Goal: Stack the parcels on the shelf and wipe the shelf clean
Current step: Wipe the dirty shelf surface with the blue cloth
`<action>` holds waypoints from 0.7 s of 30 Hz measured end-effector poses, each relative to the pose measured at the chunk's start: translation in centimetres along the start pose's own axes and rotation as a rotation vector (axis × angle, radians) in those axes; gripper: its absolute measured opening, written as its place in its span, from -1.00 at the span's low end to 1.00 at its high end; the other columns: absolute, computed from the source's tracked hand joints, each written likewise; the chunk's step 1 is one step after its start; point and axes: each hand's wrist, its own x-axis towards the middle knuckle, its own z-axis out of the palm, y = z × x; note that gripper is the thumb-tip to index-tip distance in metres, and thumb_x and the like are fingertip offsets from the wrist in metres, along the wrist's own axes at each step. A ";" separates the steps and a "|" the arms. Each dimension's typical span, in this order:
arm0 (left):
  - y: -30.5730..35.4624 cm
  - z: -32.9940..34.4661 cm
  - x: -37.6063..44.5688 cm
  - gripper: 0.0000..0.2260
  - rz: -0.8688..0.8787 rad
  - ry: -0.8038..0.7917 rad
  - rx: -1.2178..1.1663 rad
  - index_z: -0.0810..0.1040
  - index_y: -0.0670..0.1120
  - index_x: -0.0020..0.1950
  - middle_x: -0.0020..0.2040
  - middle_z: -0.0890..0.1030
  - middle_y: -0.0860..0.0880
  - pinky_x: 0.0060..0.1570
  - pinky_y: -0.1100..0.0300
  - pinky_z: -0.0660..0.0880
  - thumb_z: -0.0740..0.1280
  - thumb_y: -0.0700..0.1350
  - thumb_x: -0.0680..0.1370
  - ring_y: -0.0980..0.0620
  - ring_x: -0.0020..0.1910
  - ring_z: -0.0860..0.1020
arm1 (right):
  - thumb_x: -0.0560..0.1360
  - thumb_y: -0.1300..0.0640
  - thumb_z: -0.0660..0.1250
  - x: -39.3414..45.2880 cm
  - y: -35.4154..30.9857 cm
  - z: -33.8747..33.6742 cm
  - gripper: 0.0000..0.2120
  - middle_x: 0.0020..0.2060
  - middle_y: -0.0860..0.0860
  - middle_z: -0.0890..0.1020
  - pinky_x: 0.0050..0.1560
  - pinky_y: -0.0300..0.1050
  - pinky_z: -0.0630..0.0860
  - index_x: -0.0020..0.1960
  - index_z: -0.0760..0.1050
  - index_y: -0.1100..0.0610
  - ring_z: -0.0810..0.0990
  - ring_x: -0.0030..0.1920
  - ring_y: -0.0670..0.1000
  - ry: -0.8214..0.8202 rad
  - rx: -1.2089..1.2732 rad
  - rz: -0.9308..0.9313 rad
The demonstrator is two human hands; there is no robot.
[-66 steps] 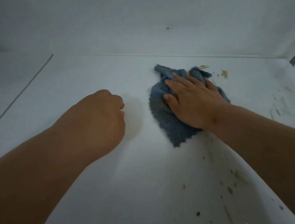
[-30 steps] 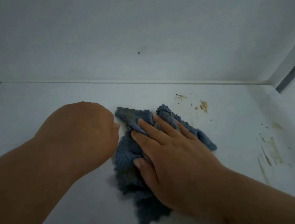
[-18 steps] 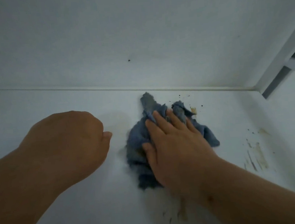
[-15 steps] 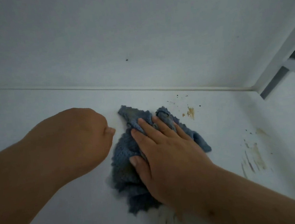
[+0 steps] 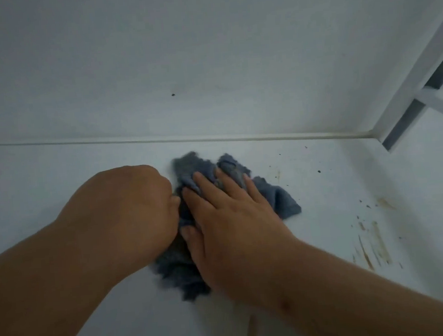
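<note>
A crumpled blue-grey cloth (image 5: 278,200) lies on the white shelf board (image 5: 57,180), a little in front of the back wall. My right hand (image 5: 227,220) presses flat on the cloth with straight, spread fingers. My left hand (image 5: 136,211) is curled into a fist holding nothing, resting on the board right beside the cloth's left edge. Brown streaks (image 5: 372,246) and dark specks (image 5: 318,171) mark the board to the right of the cloth. No parcels are in view.
The white back wall (image 5: 207,63) rises behind a thin seam, with one dark dot (image 5: 173,94) on it. A white frame post (image 5: 419,72) with a dark gap stands at the back right corner. More faint smears (image 5: 251,330) lie near the front.
My right hand has slid the cloth back and forth over the board; since half a second ago it has moved slightly toward the wall, covering the brown spot. My left fist stays beside it.
</note>
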 end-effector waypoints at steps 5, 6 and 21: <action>-0.4 -0.2 0.0 -0.62 -0.039 0.032 0.013 0.31 -0.02 -0.39 -0.20 0.51 0.05 -0.29 0.21 0.26 0.05 0.09 0.59 0.11 -0.26 0.47 | 0.65 -0.20 -0.09 4.3 6.0 -1.1 -0.45 0.61 -0.13 -0.05 0.56 0.15 -0.20 0.60 -0.04 -0.12 -0.17 0.59 0.01 -0.036 -0.046 0.096; -0.4 -0.3 -0.1 -0.62 -0.048 0.026 0.008 0.30 -0.03 -0.39 -0.20 0.51 0.06 -0.29 0.22 0.26 0.04 0.09 0.59 0.11 -0.25 0.48 | 0.64 -0.21 -0.09 4.6 7.7 -1.3 -0.45 0.61 -0.13 -0.04 0.56 0.16 -0.18 0.60 -0.03 -0.11 -0.15 0.60 0.02 -0.037 -0.064 0.166; -0.4 -0.6 0.1 -0.60 -0.046 -0.035 0.002 0.40 -0.05 -0.40 -0.31 0.48 0.04 -0.27 0.17 0.36 0.06 0.08 0.57 0.09 -0.32 0.48 | 0.65 -0.17 -0.06 1.5 9.3 -1.9 -0.46 0.61 -0.13 -0.05 0.56 0.13 -0.20 0.60 -0.07 -0.14 -0.19 0.59 -0.01 -0.031 -0.050 0.187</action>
